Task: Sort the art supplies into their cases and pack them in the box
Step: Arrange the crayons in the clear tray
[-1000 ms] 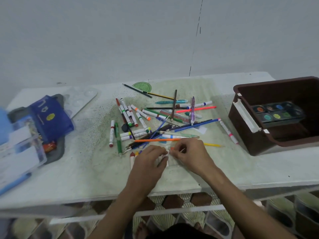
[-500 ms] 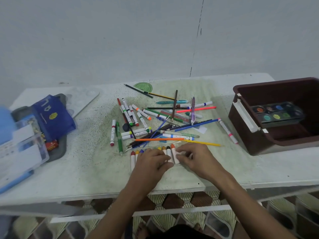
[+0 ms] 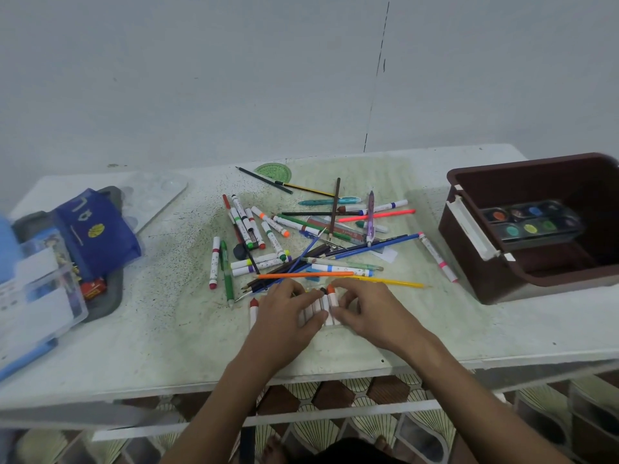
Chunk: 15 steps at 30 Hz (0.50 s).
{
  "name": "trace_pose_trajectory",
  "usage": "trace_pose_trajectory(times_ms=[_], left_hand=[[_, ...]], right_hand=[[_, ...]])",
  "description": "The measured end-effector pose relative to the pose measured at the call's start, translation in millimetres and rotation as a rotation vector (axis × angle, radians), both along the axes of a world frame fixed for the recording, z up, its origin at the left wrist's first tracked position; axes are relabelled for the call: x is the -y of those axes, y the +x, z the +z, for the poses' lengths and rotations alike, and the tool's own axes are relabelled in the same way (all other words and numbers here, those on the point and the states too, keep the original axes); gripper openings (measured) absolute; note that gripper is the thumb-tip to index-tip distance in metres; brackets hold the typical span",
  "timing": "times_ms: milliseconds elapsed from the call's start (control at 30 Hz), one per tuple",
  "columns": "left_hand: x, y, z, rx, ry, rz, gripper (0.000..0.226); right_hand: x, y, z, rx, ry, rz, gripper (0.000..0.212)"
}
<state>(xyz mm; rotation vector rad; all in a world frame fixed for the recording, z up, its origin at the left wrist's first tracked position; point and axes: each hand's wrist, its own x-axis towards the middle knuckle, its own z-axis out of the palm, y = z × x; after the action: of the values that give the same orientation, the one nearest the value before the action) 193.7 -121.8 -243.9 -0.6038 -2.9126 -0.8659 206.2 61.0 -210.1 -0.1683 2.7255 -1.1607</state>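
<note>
A row of short crayons (image 3: 326, 304) in white wrappers lies side by side near the table's front edge. My left hand (image 3: 284, 321) lies over the left part of the row, fingers on the wrappers. My right hand (image 3: 370, 313) holds the right end of the row with curled fingertips. A red crayon (image 3: 253, 309) pokes out left of my left hand. Behind the hands is a loose pile of markers, pens and pencils (image 3: 311, 236). The brown box (image 3: 536, 262) at the right holds a watercolour palette (image 3: 531, 222).
At the left, a blue pouch (image 3: 95, 232) lies on a grey tray (image 3: 110, 293), with a clear plastic case (image 3: 37, 296) in front of it. A white mixing palette (image 3: 150, 195) and a green protractor (image 3: 273, 172) lie at the back of the table (image 3: 167, 329).
Both hands slid the crayon row slightly toward me and closed in on it; my left hand now covers more of the crayons than half a second ago.
</note>
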Motion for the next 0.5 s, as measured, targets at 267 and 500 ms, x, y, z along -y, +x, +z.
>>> trace_pose_trajectory(times_ms=[267, 500], left_hand=[[-2, -1, -5, -0.027, 0.011, 0.016, 0.048], [-2, -2, -6, -0.025, 0.023, 0.021, 0.045]], right_hand=[[11, -4, 1, 0.022, 0.009, -0.163, 0.035], [16, -5, 2, 0.012, 0.037, -0.235, 0.034]])
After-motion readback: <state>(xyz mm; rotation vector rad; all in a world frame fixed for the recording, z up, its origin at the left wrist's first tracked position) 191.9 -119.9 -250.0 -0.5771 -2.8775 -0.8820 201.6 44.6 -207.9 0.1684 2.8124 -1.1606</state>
